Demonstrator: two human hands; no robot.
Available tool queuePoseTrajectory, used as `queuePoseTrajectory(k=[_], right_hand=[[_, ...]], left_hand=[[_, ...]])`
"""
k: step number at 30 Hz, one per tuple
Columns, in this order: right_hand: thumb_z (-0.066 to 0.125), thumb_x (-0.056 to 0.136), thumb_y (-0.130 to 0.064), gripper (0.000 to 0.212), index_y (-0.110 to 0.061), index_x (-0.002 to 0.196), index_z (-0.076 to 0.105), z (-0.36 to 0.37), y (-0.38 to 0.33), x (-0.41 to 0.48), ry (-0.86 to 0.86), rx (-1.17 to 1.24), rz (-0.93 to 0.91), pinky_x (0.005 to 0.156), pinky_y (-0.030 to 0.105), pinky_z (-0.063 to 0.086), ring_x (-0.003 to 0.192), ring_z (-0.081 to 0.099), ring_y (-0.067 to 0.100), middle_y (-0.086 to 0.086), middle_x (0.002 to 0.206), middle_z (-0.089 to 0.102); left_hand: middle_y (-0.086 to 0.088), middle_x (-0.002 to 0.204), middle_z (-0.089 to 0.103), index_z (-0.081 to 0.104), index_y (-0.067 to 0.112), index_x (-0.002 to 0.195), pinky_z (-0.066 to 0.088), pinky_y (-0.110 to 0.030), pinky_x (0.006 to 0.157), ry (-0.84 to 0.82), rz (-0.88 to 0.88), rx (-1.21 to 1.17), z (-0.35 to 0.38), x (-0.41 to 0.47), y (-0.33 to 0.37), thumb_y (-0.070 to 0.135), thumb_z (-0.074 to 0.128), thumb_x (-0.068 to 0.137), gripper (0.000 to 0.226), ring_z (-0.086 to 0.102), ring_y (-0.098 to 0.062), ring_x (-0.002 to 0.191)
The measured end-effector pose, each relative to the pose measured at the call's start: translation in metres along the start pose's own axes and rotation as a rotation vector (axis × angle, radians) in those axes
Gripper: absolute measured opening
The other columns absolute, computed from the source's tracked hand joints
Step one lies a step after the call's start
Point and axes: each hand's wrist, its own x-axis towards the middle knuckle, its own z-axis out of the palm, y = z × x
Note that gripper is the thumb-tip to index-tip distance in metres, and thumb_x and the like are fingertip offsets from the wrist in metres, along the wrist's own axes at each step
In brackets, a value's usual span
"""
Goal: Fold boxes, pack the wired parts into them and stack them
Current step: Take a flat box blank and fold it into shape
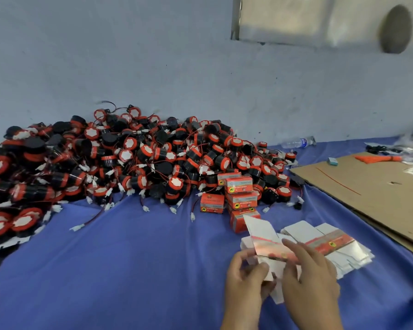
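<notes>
Head cam: box blank (266, 244) pinched btwn left fingers (262, 268), right fingers (294, 250) gripping too.

A sprawling heap of black-and-red wired parts (129, 158) lies at the back, folded orange boxes (239, 198) stacked at its near edge, flat white blanks (329, 241) fanned nearer still, one blank (265, 236) tilted up.

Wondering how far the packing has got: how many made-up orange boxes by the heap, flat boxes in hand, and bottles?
Made-up orange boxes: 5
Flat box being held: 1
Water bottles: 1
Total: 7
</notes>
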Motion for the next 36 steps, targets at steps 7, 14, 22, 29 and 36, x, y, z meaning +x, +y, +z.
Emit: queuePoseTrajectory(k=[7,14,22,29,36], right_hand=[[0.068,0.080,-0.062,0.056,-0.044,0.130,0.054,-0.013,-0.032,0.000,-0.239,0.214,-0.078,0.111,0.037,0.038,0.136,0.039,0.017,-0.002,0.149,0.040],[0.094,0.058,-0.042,0.061,-0.024,0.101,0.054,0.010,-0.077,-0.050,-0.418,0.528,0.018,0.082,0.032,0.057,0.094,0.067,0.019,0.005,0.109,0.063],[0.078,0.081,-0.008,0.032,-0.004,0.109,0.063,0.033,-0.127,-0.106,-0.696,1.102,0.275,0.076,0.050,0.061,0.087,0.075,0.035,0.017,0.095,0.076],[0.082,0.062,-0.040,0.064,-0.004,0.107,0.056,0.034,-0.155,-0.139,-1.172,1.329,0.770,0.064,0.039,0.045,0.091,0.066,0.048,0.038,0.103,0.069],[0.089,0.043,-0.049,0.080,-0.016,0.115,0.074,0.042,-0.148,-0.147,-1.218,1.090,0.723,0.064,0.058,0.059,0.094,0.073,0.040,0.025,0.109,0.072]], left_hand=[[-0.010,0.080,0.075,0.071,0.019,0.109,0.059,-0.031,0.065,-0.018,0.326,0.216,-0.031,-0.046,0.022,-0.013,0.057,0.092,0.039,0.068,-0.017,0.069],[0.016,0.080,0.076,0.075,0.056,0.093,0.054,-0.011,0.067,0.289,0.863,0.618,-0.082,-0.077,0.038,0.023,0.066,0.087,0.035,0.069,0.000,0.070],[0.010,0.138,0.060,0.065,0.031,0.125,0.044,-0.018,0.099,0.147,0.729,0.977,-0.174,-0.121,0.075,0.011,0.070,0.093,0.038,0.053,0.000,0.110],[0.027,0.141,0.053,0.042,0.046,0.146,0.047,-0.008,0.093,0.244,0.847,0.760,-0.208,-0.155,0.090,0.033,0.095,0.050,0.110,0.048,0.009,0.130],[0.010,0.132,0.065,0.060,0.036,0.125,0.050,-0.024,0.096,0.181,0.869,0.802,-0.225,-0.168,0.121,0.050,0.087,0.066,0.066,0.061,-0.010,0.124]])
